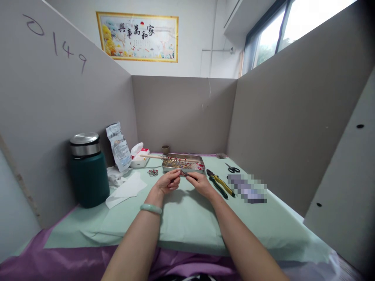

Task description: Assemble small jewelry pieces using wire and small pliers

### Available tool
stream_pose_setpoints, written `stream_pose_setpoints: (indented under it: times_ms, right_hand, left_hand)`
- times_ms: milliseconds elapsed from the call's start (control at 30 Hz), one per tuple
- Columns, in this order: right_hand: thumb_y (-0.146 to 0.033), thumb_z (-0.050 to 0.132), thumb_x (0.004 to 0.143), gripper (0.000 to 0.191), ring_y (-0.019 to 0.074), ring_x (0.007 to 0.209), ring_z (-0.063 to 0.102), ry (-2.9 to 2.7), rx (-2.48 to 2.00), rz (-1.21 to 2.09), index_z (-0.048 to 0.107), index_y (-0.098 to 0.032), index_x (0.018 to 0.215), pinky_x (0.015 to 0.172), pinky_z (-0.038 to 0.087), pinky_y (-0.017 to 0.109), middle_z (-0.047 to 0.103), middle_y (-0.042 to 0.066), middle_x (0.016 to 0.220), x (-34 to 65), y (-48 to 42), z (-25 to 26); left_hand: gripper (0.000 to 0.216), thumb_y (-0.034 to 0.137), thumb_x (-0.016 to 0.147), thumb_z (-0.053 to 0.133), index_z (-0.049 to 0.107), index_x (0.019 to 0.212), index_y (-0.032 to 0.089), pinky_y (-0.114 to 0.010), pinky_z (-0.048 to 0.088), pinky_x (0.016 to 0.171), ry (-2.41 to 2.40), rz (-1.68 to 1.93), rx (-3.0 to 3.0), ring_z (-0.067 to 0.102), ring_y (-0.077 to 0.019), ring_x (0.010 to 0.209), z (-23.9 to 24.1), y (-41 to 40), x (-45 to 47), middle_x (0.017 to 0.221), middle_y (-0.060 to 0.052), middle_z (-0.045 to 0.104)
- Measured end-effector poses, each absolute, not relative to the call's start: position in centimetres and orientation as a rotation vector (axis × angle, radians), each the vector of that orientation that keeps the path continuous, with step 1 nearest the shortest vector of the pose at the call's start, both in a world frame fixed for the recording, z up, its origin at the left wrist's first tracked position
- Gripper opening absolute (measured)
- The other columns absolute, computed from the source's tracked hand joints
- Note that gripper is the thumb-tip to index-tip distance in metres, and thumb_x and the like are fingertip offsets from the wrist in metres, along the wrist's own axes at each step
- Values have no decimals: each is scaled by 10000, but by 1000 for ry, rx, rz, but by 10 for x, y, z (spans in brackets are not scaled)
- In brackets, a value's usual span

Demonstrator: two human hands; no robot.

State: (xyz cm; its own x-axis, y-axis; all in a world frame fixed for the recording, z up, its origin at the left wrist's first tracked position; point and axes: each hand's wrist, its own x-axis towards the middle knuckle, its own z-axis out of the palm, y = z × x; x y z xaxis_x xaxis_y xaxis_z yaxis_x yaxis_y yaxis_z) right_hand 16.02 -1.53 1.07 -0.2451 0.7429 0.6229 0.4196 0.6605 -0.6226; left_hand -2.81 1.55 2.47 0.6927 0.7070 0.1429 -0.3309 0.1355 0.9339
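Observation:
My left hand is closed in a pinch, its fingertips around something too small to make out. Facing it, my right hand grips a thin dark pointed tool, whose tip reaches toward the left fingertips; its exact kind is unclear. Both hands are raised just in front of a shallow metal tray of small red and gold-coloured beads. Across the tray rests a thin wooden stick with red beads along it. A small heap of beads or chain lies left of the tray.
Yellow-and-green pliers, black scissors and a blurred-out flat object lie to the right. On the left stand a green flask, a foil bag and a tissue pack, near white paper. Grey partitions enclose the table.

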Motion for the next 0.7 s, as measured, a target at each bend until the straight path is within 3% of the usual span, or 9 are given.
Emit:
stream_pose_setpoints:
  times_ms: [267, 467, 700]
  right_hand:
    - [-419, 446, 857, 366, 127, 626, 502, -1783, -1074, 574, 675, -161, 978, 584, 403, 241, 611, 12, 690, 162, -11, 7]
    - [-397, 447, 849, 326, 116, 620, 469, -1810, -1089, 557, 666, -156, 849, 567, 362, 225, 563, -6, 653, 163, -10, 7]
    - [-403, 441, 851, 334, 121, 630, 471, -1818, -1092, 511, 669, -158, 855, 582, 367, 231, 567, -5, 661, 163, -12, 9]
  left_hand:
    - [269, 343, 724, 680, 539, 843, 147, -173, 170, 375, 540, 876, 1265, 270, -2, 376, 22, 17, -20, 605, 38, 486]
    - [303, 372, 688, 709, 563, 806, 134, -196, 129, 402, 613, 927, 1270, 242, -11, 410, 22, 16, -19, 573, 61, 382]
    - [285, 379, 725, 664, 553, 785, 123, -185, 139, 394, 621, 968, 1270, 250, -19, 423, 20, 20, -18, 590, 52, 394]
